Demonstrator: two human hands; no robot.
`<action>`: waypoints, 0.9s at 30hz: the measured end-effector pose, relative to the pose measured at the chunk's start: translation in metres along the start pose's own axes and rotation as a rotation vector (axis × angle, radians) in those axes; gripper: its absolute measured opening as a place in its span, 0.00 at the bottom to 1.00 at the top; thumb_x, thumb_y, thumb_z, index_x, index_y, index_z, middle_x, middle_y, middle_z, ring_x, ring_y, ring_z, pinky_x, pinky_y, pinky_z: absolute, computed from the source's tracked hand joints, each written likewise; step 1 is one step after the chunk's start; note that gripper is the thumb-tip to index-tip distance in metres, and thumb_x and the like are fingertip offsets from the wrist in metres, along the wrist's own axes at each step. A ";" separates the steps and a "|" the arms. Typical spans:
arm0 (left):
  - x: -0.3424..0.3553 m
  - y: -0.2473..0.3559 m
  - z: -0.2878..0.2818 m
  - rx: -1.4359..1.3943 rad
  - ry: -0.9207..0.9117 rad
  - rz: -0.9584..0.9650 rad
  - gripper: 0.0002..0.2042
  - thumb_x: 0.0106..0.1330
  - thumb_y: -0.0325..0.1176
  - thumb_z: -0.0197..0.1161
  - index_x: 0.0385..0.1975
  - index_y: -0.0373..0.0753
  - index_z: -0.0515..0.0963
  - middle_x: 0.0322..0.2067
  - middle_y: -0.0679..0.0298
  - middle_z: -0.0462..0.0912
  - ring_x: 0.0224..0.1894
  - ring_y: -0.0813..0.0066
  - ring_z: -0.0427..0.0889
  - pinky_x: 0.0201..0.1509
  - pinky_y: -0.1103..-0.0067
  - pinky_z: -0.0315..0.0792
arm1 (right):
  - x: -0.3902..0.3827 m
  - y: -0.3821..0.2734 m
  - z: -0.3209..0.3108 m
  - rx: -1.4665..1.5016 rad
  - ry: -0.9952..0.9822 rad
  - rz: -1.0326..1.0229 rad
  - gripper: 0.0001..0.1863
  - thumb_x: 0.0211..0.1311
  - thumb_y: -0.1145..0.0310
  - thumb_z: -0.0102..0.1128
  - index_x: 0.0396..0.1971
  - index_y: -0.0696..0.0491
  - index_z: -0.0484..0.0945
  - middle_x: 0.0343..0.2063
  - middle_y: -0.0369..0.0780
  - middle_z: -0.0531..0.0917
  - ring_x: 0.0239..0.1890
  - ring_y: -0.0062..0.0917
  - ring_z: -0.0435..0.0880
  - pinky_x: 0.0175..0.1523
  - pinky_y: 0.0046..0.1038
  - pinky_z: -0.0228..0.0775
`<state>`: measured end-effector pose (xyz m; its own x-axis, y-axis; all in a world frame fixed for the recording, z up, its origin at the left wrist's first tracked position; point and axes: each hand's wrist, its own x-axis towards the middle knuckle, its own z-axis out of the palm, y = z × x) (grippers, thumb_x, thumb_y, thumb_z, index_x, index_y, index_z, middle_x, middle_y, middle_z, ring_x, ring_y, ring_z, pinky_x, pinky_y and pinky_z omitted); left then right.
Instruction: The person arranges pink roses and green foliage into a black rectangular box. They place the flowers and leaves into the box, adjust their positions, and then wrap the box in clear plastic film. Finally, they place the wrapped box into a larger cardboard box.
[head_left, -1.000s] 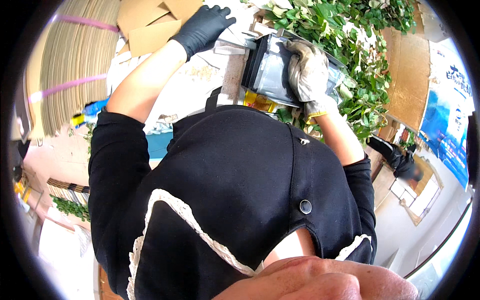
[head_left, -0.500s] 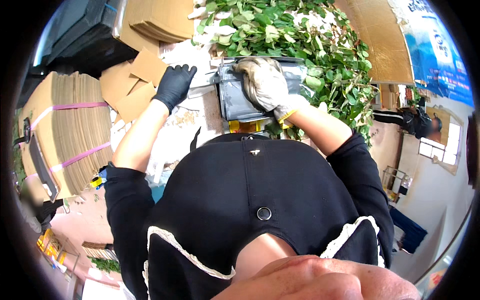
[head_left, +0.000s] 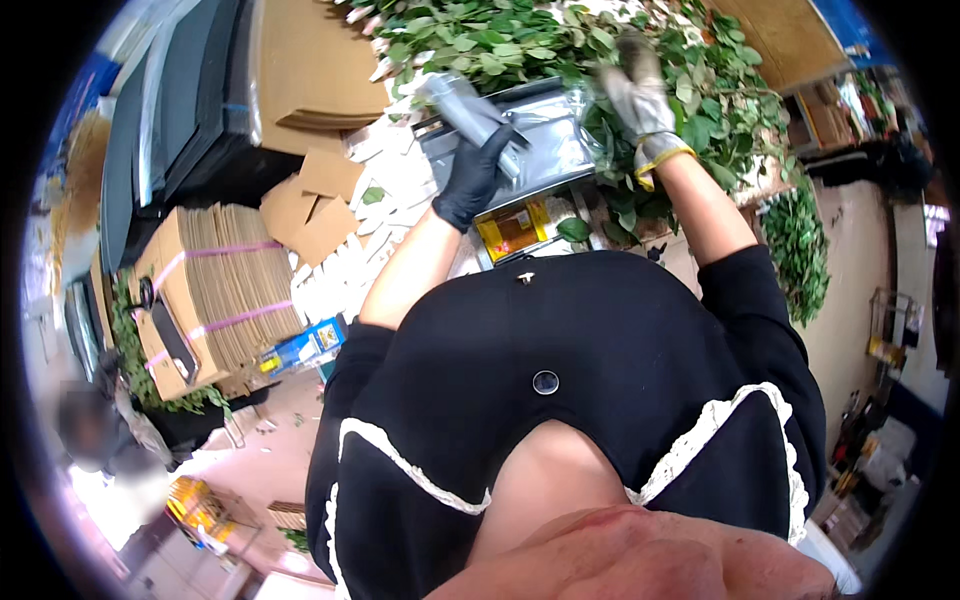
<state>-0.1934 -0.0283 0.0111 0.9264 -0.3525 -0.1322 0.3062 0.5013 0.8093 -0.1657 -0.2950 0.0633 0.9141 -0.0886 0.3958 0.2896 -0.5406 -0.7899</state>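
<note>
1. Just in front of me lay a yellow packet point(head_left: 515, 232), beside the near edge of the dark tray point(head_left: 540, 191).
2. My black-gloved left grip point(head_left: 472, 182) had moved across from the side, over the tray's left end. It was now closed around a grey plastic piece point(head_left: 462, 103), blurred and tilted up above the tray; half a second earlier it was well apart from there.
3. Inside the tray, shiny grey plastic sheets point(head_left: 562, 140) lay uncovered, because my other palm no longer rested on them. That made the left the one doing the handling.
4. My pale-gloved right grip point(head_left: 638, 108) had gone past the tray's right end. Its thumb and fingers were parted and I could see nothing held, though it was blurred.
5. Beyond and beneath it spread green leafy stems point(head_left: 700, 85).
6. Farther left stood banded cardboard point(head_left: 238, 270).
</note>
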 end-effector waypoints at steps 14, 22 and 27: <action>0.012 -0.002 0.002 1.009 -0.549 0.200 0.26 0.68 0.41 0.61 0.59 0.30 0.65 0.54 0.55 0.73 0.58 0.63 0.71 0.65 0.72 0.64 | 0.002 -0.081 -0.031 -0.355 -0.792 -0.384 0.29 0.56 0.73 0.56 0.61 0.57 0.68 0.52 0.51 0.80 0.54 0.43 0.79 0.58 0.35 0.72; 0.009 0.008 0.008 0.378 -0.190 -0.004 0.28 0.76 0.49 0.45 0.67 0.37 0.54 0.55 0.57 0.72 0.58 0.66 0.73 0.63 0.71 0.68 | -0.018 -0.077 0.006 -0.142 -0.802 -0.157 0.54 0.51 0.56 0.69 0.69 0.65 0.46 0.60 0.60 0.68 0.63 0.46 0.71 0.67 0.29 0.63; 0.015 0.021 0.009 0.665 -0.497 0.049 0.34 0.73 0.48 0.52 0.69 0.35 0.50 0.65 0.53 0.63 0.66 0.65 0.65 0.69 0.71 0.60 | -0.013 -0.131 0.040 -0.363 -0.773 0.280 0.63 0.33 0.52 0.76 0.68 0.61 0.48 0.47 0.61 0.78 0.50 0.49 0.80 0.55 0.33 0.75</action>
<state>-0.1754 -0.0303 0.0310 0.6832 -0.7282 0.0541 -0.0700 0.0084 0.9975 -0.2043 -0.1896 0.1431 0.9115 0.2603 -0.3184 0.0400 -0.8266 -0.5613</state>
